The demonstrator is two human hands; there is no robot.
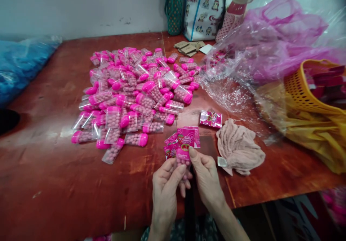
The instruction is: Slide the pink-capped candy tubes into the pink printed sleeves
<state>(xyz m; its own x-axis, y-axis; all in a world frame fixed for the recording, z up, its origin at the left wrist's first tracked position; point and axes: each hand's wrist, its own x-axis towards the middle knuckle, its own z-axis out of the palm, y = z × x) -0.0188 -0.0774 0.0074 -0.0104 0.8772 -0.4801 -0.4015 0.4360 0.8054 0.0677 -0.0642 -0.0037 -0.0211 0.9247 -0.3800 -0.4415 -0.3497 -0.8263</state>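
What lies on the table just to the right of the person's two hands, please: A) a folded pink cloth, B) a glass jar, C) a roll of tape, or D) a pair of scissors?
A: a crumpled pink cloth with a small white tag rests on the table right beside the right hand, while both hands hold a pink packet.

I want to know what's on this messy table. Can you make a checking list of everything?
Surface: red-brown wooden table, scuffed.
Job's things: candy packet with pink label card held in both hands; big pile of candy packets behind.
Clutter: pink cloth, loose label, crumpled plastic bags, yellow basket.
Grips: left hand and right hand pinch the packet.
Cables: nothing seen.
Surroundings: white wall, tote bags, blue plastic.
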